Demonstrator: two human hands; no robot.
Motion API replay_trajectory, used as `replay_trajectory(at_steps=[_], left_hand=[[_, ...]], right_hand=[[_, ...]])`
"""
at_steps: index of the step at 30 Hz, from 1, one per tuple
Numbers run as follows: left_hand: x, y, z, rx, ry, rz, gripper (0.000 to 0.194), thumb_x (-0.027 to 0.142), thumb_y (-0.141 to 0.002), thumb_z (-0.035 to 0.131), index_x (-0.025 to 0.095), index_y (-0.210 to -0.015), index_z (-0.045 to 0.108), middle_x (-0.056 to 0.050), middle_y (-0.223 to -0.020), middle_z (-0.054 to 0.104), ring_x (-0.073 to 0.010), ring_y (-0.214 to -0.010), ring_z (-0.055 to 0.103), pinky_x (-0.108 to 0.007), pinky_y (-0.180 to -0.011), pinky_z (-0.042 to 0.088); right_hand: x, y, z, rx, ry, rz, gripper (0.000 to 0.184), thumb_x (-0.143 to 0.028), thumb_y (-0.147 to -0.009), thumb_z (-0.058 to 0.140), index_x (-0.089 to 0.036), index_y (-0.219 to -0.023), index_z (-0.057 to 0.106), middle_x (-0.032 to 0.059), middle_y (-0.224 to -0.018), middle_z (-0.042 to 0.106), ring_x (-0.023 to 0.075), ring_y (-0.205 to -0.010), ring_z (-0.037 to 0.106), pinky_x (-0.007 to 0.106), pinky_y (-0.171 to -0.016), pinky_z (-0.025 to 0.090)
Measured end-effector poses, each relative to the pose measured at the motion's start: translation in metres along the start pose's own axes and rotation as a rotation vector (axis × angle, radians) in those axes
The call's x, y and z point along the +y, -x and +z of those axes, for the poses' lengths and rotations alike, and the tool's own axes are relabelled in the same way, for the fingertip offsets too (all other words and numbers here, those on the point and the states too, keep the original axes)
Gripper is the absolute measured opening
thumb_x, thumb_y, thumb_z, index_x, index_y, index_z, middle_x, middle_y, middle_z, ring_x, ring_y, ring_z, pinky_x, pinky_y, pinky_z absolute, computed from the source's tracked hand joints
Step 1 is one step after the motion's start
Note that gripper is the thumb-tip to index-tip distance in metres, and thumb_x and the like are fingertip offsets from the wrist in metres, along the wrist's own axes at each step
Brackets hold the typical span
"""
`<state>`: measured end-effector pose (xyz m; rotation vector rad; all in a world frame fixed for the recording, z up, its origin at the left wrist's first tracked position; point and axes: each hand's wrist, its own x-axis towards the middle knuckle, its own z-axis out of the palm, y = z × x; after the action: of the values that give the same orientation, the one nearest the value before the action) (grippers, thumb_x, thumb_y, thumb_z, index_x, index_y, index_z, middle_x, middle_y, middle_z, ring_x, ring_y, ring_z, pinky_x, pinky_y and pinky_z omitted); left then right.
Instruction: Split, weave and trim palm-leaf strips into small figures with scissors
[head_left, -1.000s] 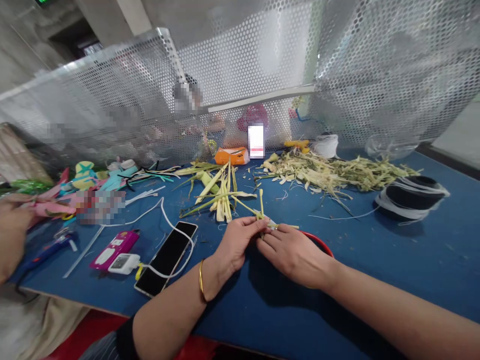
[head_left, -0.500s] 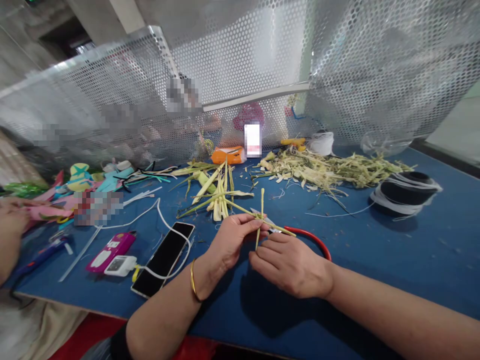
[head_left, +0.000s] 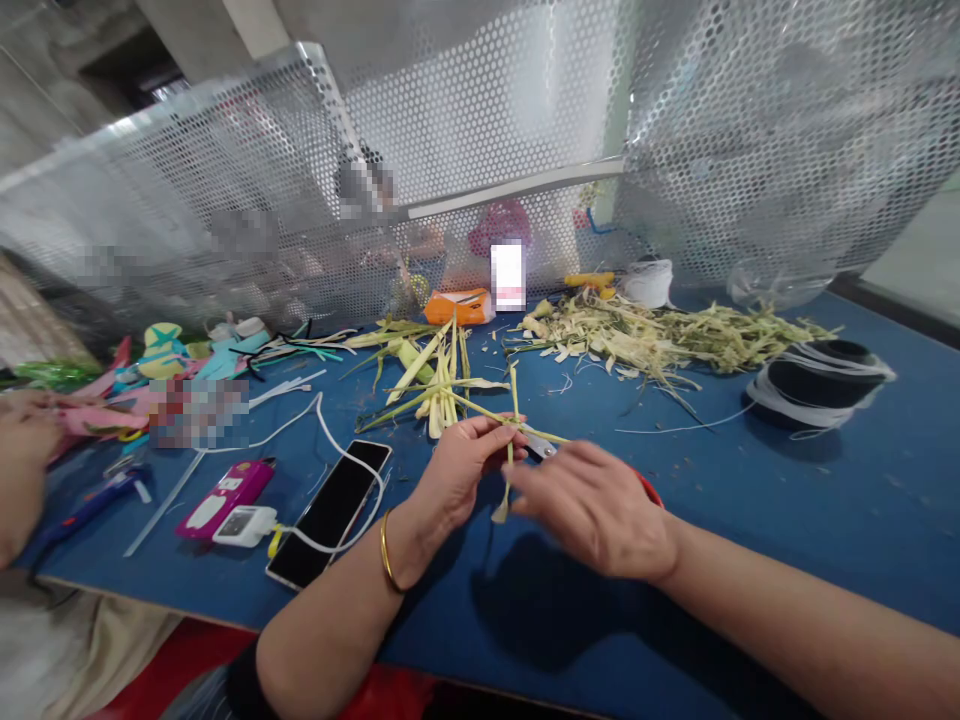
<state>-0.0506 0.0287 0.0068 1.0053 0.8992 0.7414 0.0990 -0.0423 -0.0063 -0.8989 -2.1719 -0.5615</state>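
My left hand [head_left: 469,455], with a gold bangle at the wrist, pinches narrow yellow-green plant strips [head_left: 513,388] where they cross. One strip runs roughly upright with a wider pale lower end; another reaches sideways on both sides. My right hand [head_left: 596,505] is just right of the crossing, its fingers stretched out and slightly blurred, close to the lower strip. Scissors [head_left: 541,447] with red handles lie on the table behind, largely covered by my right hand. Beyond my left hand is a bunch of longer plant leaves and stalks [head_left: 439,400].
The blue table [head_left: 712,520] holds a heap of plant scraps [head_left: 637,340], a spool of white cord [head_left: 817,385], a phone [head_left: 330,510] with a white cable and a magenta device [head_left: 225,497]. Another person's hand [head_left: 26,450] is at left. A perforated panel [head_left: 480,110] stands behind.
My right hand has loosened from its curled grip and its fingers have straightened. The held strips have shifted slightly, and the wide lower end of the upright strip now shows.
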Motion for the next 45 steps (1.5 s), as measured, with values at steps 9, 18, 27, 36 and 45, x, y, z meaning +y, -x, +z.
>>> replay_trajectory(at_steps=[9,18,27,36,45], left_hand=[[0.002,0.001,0.001,-0.036,-0.1,-0.04,0.027,0.033,-0.072,0.076,0.012,-0.085,0.067,0.0,-0.069,0.061,-0.0084,-0.058,0.057,-0.02,-0.054,0.045],[-0.004,-0.004,-0.002,-0.058,-0.193,0.006,0.028,0.036,-0.074,0.073,0.013,-0.069,0.059,0.002,-0.06,0.059,-0.0056,-0.045,0.052,-0.019,-0.045,0.042],[-0.001,-0.004,-0.004,-0.073,-0.117,-0.007,0.025,0.034,-0.076,0.073,0.011,-0.079,0.063,0.003,-0.061,0.058,-0.0036,-0.046,0.05,-0.017,-0.045,0.039],[0.001,0.004,0.0,-0.291,-0.232,-0.143,0.038,0.049,-0.079,0.065,0.012,-0.083,0.062,-0.001,-0.064,0.063,-0.005,-0.042,0.051,-0.018,-0.038,0.035],[-0.001,0.006,0.002,-0.304,-0.248,-0.172,0.03,0.041,-0.082,0.064,0.012,-0.081,0.065,0.004,-0.052,0.054,-0.0037,-0.037,0.044,-0.016,-0.034,0.028]], right_hand=[[0.017,0.007,0.015,-0.267,-0.181,0.646,0.025,-0.03,-0.097,0.042,-0.02,-0.081,0.059,0.0025,-0.064,0.064,0.0156,-0.057,0.054,0.028,-0.056,0.03],[0.022,-0.002,-0.001,-0.382,-0.321,0.77,0.025,-0.026,-0.092,0.045,-0.02,-0.069,0.053,0.0001,-0.06,0.056,0.0128,-0.055,0.044,0.026,-0.054,0.026],[0.036,-0.007,-0.005,-0.404,-0.8,1.023,0.031,-0.039,-0.085,0.053,-0.02,-0.06,0.054,-0.0035,-0.052,0.05,0.0104,-0.05,0.04,0.025,-0.051,0.029],[0.025,-0.003,0.008,0.048,-1.388,1.407,0.03,-0.043,-0.069,0.074,-0.016,-0.07,0.061,-0.0021,-0.062,0.058,0.0076,-0.053,0.045,0.024,-0.055,0.034],[0.019,-0.008,0.008,0.066,-1.298,1.404,0.032,-0.046,-0.069,0.072,-0.017,-0.063,0.058,-0.0016,-0.053,0.056,0.0087,-0.051,0.045,0.025,-0.053,0.034]])
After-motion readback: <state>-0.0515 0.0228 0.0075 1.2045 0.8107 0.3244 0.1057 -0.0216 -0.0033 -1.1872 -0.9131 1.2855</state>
